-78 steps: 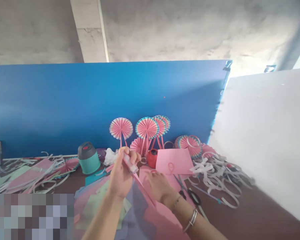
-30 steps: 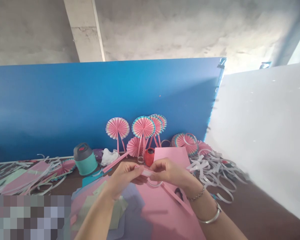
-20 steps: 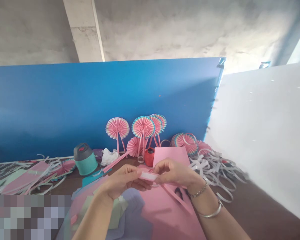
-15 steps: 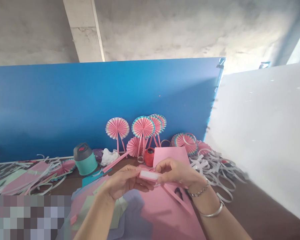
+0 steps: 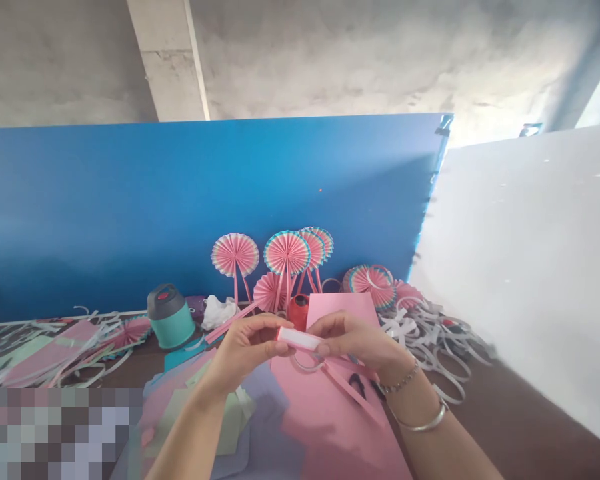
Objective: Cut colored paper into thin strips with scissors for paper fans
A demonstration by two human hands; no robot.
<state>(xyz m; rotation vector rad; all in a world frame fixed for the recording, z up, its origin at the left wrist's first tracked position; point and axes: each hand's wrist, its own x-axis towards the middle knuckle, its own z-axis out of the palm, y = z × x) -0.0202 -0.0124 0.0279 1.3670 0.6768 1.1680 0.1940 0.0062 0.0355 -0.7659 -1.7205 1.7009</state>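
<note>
A small folded pink paper piece with a white strip on its face [image 5: 300, 339] is held level between both hands. My left hand [image 5: 253, 343] pinches its left end between thumb and fingers. At the right end, my right hand [image 5: 347, 340] grips it the same way. A pale thin loop hangs just under the piece. Below the hands lie a large pink sheet [image 5: 330, 427] and a narrow pink folded strip [image 5: 353, 393], with a dark-handled tool [image 5: 356, 383] beside the strip.
Round pink paper fans [image 5: 287, 253] stand against the blue panel [image 5: 180, 187]. A teal and grey device [image 5: 171, 320] and a red object [image 5: 299, 310] sit at the back. White strips [image 5: 430, 340] pile at right; more strips and papers [image 5: 55, 353] lie left.
Both hands have risen slightly with the pink piece. My left fingers, spread beneath it before, now pinch its left end, and the thin loop below shows more clearly.
</note>
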